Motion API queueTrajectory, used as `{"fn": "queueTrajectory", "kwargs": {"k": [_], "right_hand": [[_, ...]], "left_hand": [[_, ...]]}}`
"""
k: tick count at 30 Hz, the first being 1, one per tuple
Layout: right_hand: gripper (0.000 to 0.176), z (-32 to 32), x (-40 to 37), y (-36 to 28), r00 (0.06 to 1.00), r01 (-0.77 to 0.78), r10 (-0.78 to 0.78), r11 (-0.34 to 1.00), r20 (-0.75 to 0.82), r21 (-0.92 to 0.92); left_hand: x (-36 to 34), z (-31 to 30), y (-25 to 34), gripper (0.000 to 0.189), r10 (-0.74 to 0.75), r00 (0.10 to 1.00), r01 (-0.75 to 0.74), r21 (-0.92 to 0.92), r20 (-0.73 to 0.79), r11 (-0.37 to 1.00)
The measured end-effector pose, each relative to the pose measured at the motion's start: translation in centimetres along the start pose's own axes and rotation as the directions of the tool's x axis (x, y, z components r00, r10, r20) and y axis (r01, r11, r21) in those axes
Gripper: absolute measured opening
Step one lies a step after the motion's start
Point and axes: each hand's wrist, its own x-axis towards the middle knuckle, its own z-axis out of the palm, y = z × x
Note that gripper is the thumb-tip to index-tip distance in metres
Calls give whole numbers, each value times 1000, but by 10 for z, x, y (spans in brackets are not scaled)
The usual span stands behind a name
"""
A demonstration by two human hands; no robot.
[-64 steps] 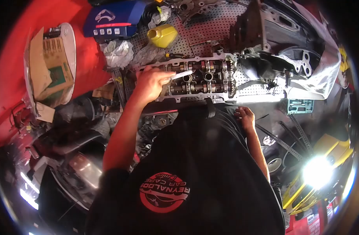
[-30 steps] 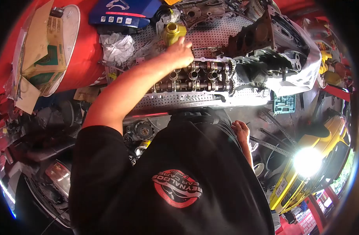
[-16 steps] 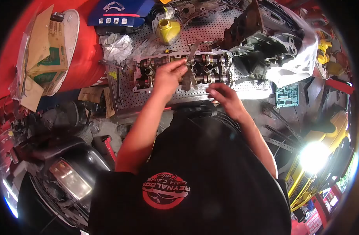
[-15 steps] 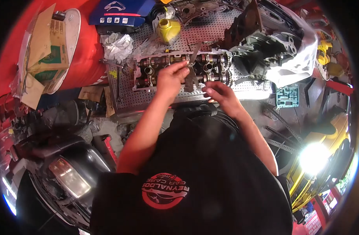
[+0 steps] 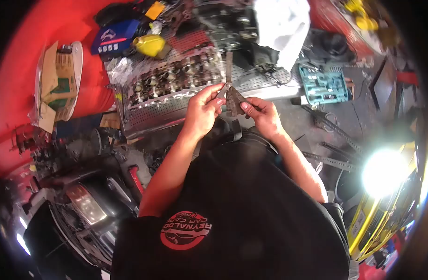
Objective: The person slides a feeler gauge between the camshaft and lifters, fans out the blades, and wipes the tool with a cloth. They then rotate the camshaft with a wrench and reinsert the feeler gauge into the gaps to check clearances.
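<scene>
A feeler gauge (image 5: 231, 99) with fanned dark metal blades is held up in front of my body, one long blade pointing away from me. My left hand (image 5: 202, 109) pinches its left side between thumb and fingers. On the other side, my right hand (image 5: 266, 116) is closed on the fanned blades. Beyond my left hand, a cylinder head (image 5: 169, 77) with its valve train exposed lies on the perforated metal bench (image 5: 151, 122). The gauge is in the air near the bench's front edge, apart from the cylinder head.
A yellow bottle (image 5: 150, 45), a blue box (image 5: 115, 37) and crumpled plastic (image 5: 119, 70) are at the back left. To the right, a teal tool case (image 5: 325, 85) lies open. A bright lamp (image 5: 386, 173) shines at lower right; a dark headlight assembly (image 5: 90, 205) is at lower left.
My view has turned right, so the bench appears further left. Both hands have moved off from over the cylinder head with the feeler gauge, and my right hand has closed on its blades.
</scene>
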Motion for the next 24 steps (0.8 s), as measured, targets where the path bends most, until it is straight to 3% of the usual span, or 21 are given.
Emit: {"fn": "queueTrajectory", "kwargs": {"k": [3, 7, 11, 16, 19, 21, 23, 24], "right_hand": [[23, -42, -23, 11, 995, 83, -74, 984, -66, 159], [20, -65, -55, 9, 977, 179, -134, 938, -168, 296], [20, -77, -69, 22, 949, 259, -139, 857, -283, 446], [19, -82, -90, 38, 898, 327, -53, 743, -436, 583], [15, -84, -104, 44, 839, 328, 49, 749, -542, 576], [15, -90, -110, 63, 807, 335, 58, 775, -588, 536], [16, -99, -115, 68, 805, 352, 13, 795, -593, 494], [16, -104, -116, 69, 802, 347, 15, 802, -597, 486]], "left_hand": [[-4, 33, 2, 38, -104, 992, 107, -49, 64, 993], [-6, 64, -8, 35, 79, 976, -64, -78, 202, 995], [-2, 87, -11, 35, 33, 953, 1, -113, 300, 994], [16, 105, -26, 39, -30, 841, 167, -207, 540, 964], [18, 129, -19, 39, -151, 852, 127, 82, 501, 989], [25, 137, -25, 48, -84, 878, 73, 42, 471, 996], [30, 153, -13, 40, -135, 935, 151, -23, 328, 988], [34, 158, -13, 25, -66, 949, 75, -15, 308, 997]]}}
